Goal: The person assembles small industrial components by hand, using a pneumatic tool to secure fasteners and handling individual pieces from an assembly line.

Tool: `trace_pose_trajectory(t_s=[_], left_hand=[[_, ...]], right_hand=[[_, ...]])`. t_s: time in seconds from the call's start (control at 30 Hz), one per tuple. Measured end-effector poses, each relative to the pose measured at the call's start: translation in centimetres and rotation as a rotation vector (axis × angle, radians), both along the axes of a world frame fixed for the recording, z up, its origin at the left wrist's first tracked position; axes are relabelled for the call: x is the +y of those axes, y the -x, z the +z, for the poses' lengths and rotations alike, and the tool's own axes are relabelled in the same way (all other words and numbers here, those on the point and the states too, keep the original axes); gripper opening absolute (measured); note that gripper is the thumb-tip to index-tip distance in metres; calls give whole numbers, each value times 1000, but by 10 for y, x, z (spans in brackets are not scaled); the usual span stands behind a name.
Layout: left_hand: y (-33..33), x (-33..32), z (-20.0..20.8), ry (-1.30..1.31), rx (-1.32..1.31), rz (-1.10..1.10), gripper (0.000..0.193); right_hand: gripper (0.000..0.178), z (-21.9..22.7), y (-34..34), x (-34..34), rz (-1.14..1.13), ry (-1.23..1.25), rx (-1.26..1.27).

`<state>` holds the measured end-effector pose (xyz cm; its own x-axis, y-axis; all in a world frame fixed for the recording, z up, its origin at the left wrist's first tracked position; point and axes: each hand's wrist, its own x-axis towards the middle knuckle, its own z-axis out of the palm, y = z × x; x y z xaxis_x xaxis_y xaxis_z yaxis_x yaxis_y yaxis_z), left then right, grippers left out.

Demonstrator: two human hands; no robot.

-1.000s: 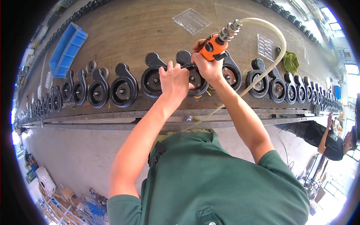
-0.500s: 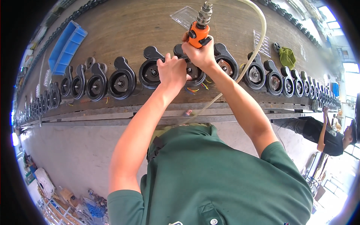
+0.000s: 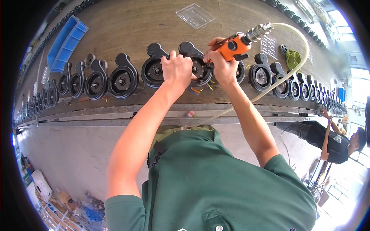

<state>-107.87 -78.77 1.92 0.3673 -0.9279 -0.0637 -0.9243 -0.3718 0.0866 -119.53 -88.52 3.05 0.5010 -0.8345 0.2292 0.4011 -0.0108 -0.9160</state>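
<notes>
My right hand [image 3: 224,65] is wrapped around an orange pneumatic screwdriver [image 3: 236,47]. The tool tilts up to the right, its metal coupling joined to a pale air hose [image 3: 306,44]. Its working end lies behind my hand, toward a round black motor housing [image 3: 201,69] with a metal centre. My left hand [image 3: 177,69] has curled fingers and grips that housing's left side, the thumb at its face. Close on the left stands another black housing [image 3: 153,72]. Behind my right hand a further housing [image 3: 241,72] is partly hidden. Coloured wires [image 3: 196,91] stick out below the gripped one.
Rows of similar housings [image 3: 123,77] stand along the bench's near edge on both sides. A blue bin [image 3: 69,44] lies at the left. Further back is a clear plastic tray [image 3: 194,16]; a green cloth [image 3: 293,58] lies right. A co-worker [image 3: 337,142] stands at far right.
My right hand has moved right with the screwdriver, which has swung from nearly upright to leaning right; the hose shifted with it. My left hand has stayed on the housing.
</notes>
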Motion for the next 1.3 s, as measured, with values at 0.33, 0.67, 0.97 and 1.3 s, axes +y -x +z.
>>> trace_pose_trajectory(t_s=[0.33,0.67,0.97,1.3], left_hand=[[-1,1,2,-19,6,-7,44],[-4,4,-1,38,15,-8,44],[-5,2,-3,31,27,-5,42],[-7,3,-4,41,52,5,41]], right_hand=[[19,-10,8,8,3,-51,39],[19,-8,4,14,54,41,59],[22,-8,8,10,67,4,118],[17,-12,5,14,107,49,69]])
